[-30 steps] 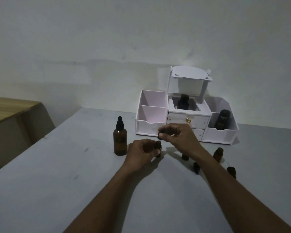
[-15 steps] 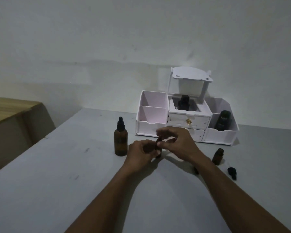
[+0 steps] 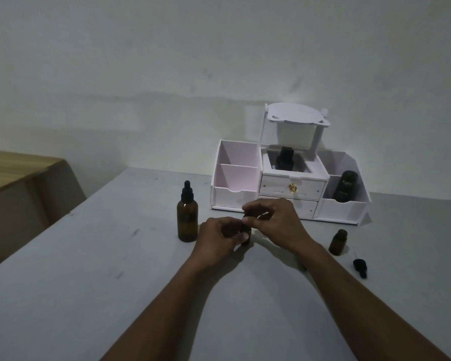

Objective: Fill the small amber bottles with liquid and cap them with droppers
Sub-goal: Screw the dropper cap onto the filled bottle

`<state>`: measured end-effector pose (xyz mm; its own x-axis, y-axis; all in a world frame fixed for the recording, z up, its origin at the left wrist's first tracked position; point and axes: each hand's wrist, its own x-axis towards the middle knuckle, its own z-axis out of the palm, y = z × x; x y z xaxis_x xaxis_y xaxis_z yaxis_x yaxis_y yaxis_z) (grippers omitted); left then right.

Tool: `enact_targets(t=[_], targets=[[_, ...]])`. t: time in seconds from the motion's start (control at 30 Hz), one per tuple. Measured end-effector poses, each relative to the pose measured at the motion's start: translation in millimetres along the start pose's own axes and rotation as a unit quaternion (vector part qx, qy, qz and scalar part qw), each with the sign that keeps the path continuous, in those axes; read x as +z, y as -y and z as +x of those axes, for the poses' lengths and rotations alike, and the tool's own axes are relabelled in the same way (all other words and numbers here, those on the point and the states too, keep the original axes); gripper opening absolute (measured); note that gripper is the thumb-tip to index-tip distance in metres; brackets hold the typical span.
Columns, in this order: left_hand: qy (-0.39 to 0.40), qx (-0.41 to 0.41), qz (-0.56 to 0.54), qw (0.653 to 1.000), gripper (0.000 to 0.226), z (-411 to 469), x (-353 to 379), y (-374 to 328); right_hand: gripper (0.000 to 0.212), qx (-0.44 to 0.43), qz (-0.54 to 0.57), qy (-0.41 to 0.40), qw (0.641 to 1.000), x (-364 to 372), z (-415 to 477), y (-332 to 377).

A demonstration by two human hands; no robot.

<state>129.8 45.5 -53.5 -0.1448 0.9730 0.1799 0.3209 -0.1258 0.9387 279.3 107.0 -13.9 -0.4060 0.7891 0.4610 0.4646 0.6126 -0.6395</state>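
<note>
- My left hand (image 3: 220, 237) is wrapped around 1 small amber bottle (image 3: 246, 237) standing on the counter (image 3: 89, 269).
- My right hand (image 3: 274, 221) pinches its dropper cap (image 3: 246, 219) on top.
- Another small bottle (image 3: 338, 242) stands uncapped to the right, a loose dropper (image 3: 360, 267) lying near it.

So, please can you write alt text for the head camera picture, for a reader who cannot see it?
Two bare hands meet over a small amber bottle on a grey table: the left hand holds it, and the right hand pinches its top. A tall dropper bottle stands to the left, a white organiser behind, and an open small bottle and loose dropper to the right.
</note>
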Motion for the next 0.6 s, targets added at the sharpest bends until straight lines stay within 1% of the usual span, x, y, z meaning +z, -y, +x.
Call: enact_targets(t=[0.1,0.2,0.3,0.37,0.43,0.5,0.53,0.6], targets=[[-0.002,-0.009,-0.01,1.0,0.021,0.5,0.1,-1.5,0.027,0.017,0.006,-0.006,1.0,0.3,0.3,-0.2],[-0.002,-0.022,-0.021,1.0,0.021,-0.4,0.0,-3.2,0.038,-0.004,0.008,-0.002,1.0,-1.2,0.4,0.4],[0.005,-0.029,-0.047,0.998,0.023,-1.4,0.8,-5.0,0.032,-0.007,0.009,0.009,1.0,-1.4,-0.4,0.3],[0.004,-0.027,-0.045,0.999,0.023,-2.4,0.9,-6.4,0.028,-0.005,0.0,0.001,1.0,-0.6,-0.4,-0.4],[0.001,-0.015,-0.026,1.0,0.021,-2.4,0.8,-5.8,0.031,0.005,0.0,-0.003,1.0,-0.5,-0.9,1.2],[-0.001,-0.012,-0.029,0.999,0.019,-2.6,0.3,-5.9,0.038,0.004,0.009,-0.004,1.0,-0.3,-1.1,2.3],[0.0,-0.015,-0.038,0.999,0.019,-2.7,0.3,-5.8,0.039,-0.001,0.017,-0.001,1.0,-0.2,-1.2,2.0],[0.007,-0.021,-0.057,0.998,0.022,-2.9,0.7,-6.2,0.032,-0.005,0.024,0.004,1.0,-0.4,-2.1,2.5]])
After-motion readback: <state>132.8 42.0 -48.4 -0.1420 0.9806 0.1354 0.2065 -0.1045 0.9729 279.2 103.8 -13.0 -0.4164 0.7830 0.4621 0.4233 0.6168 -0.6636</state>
